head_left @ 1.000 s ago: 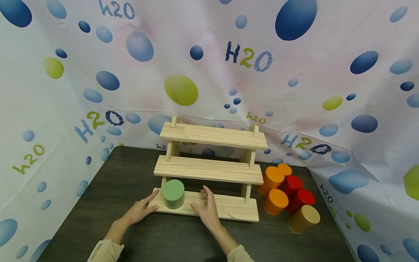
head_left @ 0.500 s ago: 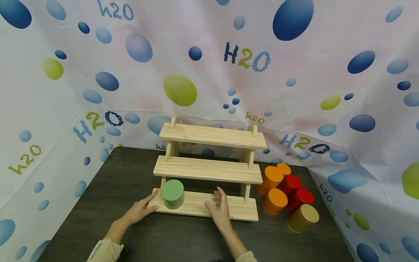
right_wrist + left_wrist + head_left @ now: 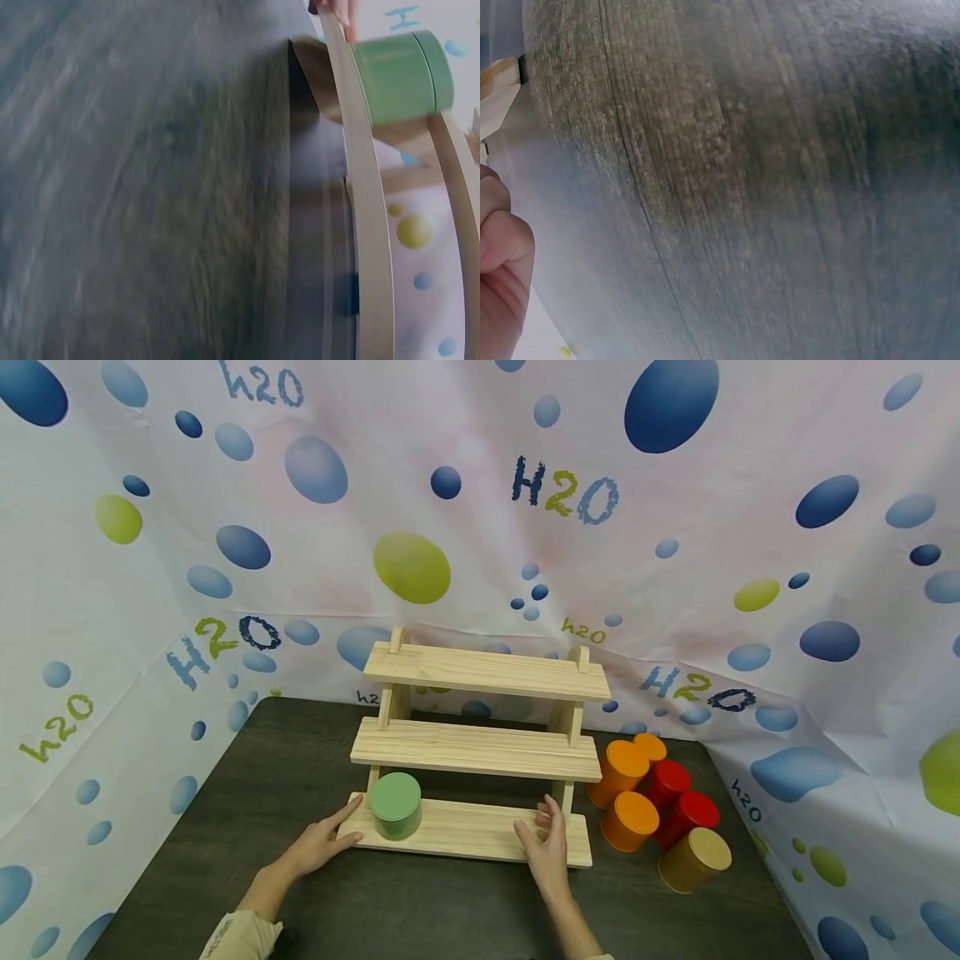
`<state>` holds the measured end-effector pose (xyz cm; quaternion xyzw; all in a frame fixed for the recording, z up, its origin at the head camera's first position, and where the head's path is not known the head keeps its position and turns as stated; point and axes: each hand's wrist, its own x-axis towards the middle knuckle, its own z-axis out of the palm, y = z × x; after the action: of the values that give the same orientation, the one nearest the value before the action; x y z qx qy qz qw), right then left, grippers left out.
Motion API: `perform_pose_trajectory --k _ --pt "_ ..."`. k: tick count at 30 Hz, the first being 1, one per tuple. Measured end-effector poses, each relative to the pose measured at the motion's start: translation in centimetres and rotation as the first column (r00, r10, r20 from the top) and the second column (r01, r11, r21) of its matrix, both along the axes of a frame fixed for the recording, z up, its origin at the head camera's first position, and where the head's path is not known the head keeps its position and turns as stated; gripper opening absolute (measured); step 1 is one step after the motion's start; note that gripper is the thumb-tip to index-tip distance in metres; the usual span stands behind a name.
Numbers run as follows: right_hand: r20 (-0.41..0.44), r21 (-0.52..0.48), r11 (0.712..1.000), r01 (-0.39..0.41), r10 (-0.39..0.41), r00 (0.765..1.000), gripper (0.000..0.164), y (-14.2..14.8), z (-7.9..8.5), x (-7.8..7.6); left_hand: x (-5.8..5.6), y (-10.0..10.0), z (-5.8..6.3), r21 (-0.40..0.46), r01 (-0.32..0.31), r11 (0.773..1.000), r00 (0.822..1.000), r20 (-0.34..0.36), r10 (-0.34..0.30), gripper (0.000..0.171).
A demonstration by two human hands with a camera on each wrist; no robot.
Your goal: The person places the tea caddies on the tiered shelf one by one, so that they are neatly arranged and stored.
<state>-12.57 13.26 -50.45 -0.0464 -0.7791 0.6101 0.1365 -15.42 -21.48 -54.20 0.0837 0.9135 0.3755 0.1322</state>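
A pale wooden three-tier shelf [image 3: 472,748] stands on the dark table. Upright on its bottom board, near the left end, is a green lidded canister [image 3: 396,807], which also shows in the right wrist view. My left hand [image 3: 322,845] holds the left end of that board, its thumb at the front edge and its fingers along the end. Curled fingers [image 3: 502,247] show at the left of the left wrist view. Over the right part of the bottom board is my right hand [image 3: 550,847], fingers relaxed and apart, nothing in it.
Right of the shelf stand several canisters: orange ones [image 3: 632,821], red ones [image 3: 688,820] and a gold one [image 3: 695,860]. A white curtain [image 3: 480,543] with blue and lime spots hangs behind and beside the dark table [image 3: 390,910].
My right hand has moved to the right along the bottom board, from near the green canister toward the board's right end. My left hand and the canister have stayed in place.
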Motion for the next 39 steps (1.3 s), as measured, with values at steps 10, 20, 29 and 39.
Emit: perform_pose_trajectory --k 10,20,29,39 --pt "-0.04 0.0 0.993 0.122 -0.122 0.992 0.057 2.2 -0.2 0.1 -0.2 -0.1 -0.2 -0.001 -0.001 1.0 1.0 0.006 0.001 0.072" --pt "-0.031 0.028 0.967 0.253 -0.252 0.967 0.06 5.1 -3.8 -0.7 -0.3 -0.2 -0.3 0.024 0.012 1.0 1.0 0.007 -0.012 0.072" --pt "-0.079 0.059 0.89 0.452 -0.447 0.891 0.061 6.7 -4.3 -0.4 -0.5 -0.2 -0.5 0.018 0.023 1.0 1.0 0.002 -0.023 0.072" --pt "-0.037 0.004 0.837 0.547 -0.546 0.837 0.069 8.8 -4.5 -0.6 -0.3 -0.1 -0.4 0.023 0.006 1.0 1.0 0.012 -0.007 0.072"
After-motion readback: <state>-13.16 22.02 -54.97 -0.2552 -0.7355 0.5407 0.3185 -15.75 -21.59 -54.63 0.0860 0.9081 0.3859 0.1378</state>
